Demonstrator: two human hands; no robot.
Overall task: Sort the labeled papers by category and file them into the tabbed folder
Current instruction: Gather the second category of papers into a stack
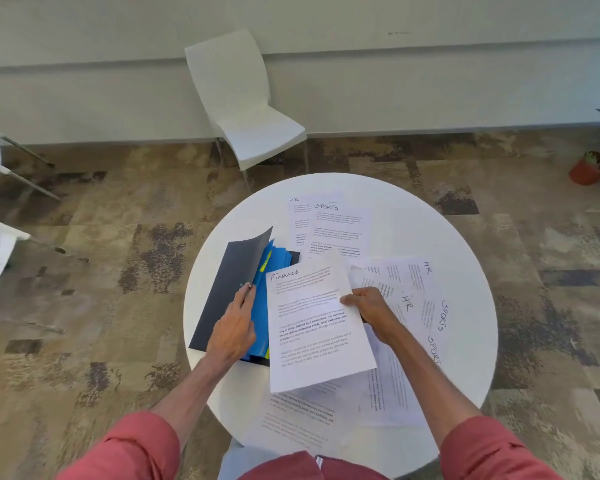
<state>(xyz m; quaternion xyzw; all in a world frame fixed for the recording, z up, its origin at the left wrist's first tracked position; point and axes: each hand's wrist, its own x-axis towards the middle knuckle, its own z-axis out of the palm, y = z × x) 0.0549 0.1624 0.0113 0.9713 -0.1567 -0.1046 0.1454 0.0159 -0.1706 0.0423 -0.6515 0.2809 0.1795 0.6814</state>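
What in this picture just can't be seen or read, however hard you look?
Head view only:
- Labels in the folder: the yellow tabs are too small to read and partly covered by its cover and the Finance sheet.
- Heading of the nearest sheet: hidden under the Finance sheet.
- Printed body text: too small and blurred.
- Fingers of the right hand: behind the Finance sheet; only the thumb shows.

Office meeting corner
Round white table (pixel 430 237), moulded white plastic chair (pixel 246 109), patterned brown carpet tiles (pixel 118 237), potted plant (pixel 593 168).
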